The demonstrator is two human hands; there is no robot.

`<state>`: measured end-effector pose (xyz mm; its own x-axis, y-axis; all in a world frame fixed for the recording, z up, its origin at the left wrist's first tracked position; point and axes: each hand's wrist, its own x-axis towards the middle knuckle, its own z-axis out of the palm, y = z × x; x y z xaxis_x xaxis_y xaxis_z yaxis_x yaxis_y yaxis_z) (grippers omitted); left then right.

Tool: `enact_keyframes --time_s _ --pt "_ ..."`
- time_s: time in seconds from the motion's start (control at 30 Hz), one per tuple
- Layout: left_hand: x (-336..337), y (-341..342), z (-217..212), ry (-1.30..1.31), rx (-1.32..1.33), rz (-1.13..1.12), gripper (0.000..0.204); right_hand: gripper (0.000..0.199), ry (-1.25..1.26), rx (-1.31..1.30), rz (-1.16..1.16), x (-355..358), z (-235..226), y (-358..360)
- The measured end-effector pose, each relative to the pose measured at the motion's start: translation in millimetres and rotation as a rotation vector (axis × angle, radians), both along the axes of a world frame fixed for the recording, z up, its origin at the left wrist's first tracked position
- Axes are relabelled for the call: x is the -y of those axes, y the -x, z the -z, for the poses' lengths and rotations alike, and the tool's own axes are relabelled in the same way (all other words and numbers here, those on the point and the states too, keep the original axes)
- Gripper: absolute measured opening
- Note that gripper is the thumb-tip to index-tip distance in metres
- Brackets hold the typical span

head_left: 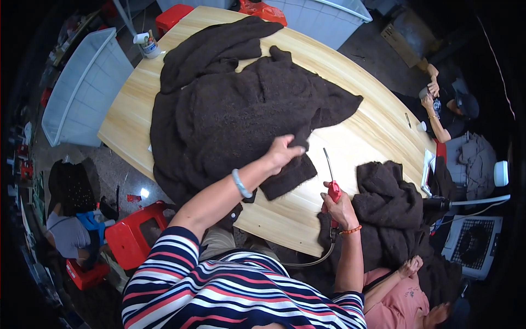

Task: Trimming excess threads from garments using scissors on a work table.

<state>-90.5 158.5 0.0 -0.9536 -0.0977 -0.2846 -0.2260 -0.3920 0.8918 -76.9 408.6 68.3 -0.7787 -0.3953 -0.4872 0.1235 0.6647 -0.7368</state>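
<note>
A dark brown knit sweater (241,109) lies spread over the pale wooden table in front of me. My left hand (284,154), with a pale bangle at its wrist, is closed on the sweater's right side, near a sleeve end (290,178); some of its fingers are hidden. In my right hand (342,210) is a red air blow gun (334,190), held upright. Its thin metal nozzle (327,159) points away from me, apart from the sweater. A hose (315,262) runs from the gun's lower end toward my body.
More dark knitwear (386,197) is heaped at the table's right edge. A person in pink (397,301) sits at lower right, another in black (455,107) at far right. Red stools (134,233) and a white bin (82,88) stand left; another bin (329,22) stands beyond the table (129,109).
</note>
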Motion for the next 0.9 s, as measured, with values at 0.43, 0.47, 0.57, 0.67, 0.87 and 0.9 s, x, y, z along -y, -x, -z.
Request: enact_keyframes --time_s 0.43,0.47,0.57,0.67,0.87,0.9 --pt "171 -160 -111 -0.058 -0.156 -0.274 0.046 0.044 -0.076 -0.009 -0.194 67 35 33" --pt "169 -168 -103 -0.033 -0.106 -0.224 0.042 0.044 -0.080 -0.007 -0.249 75 41 36" --pt "168 -171 -83 0.024 -0.010 -0.140 0.032 0.045 -0.099 -0.003 -0.257 98 50 43" --pt "170 -163 -61 -0.135 0.080 -0.036 0.028 0.042 -0.069 0.041 -0.195 107 53 47" --pt "133 -123 -64 0.497 -0.013 0.075 0.029 0.031 -0.067 0.055 -0.089 113 40 55" --pt "127 -117 -70 0.551 -0.027 0.088 0.026 0.029 -0.048 0.041 -0.066 114 39 57"
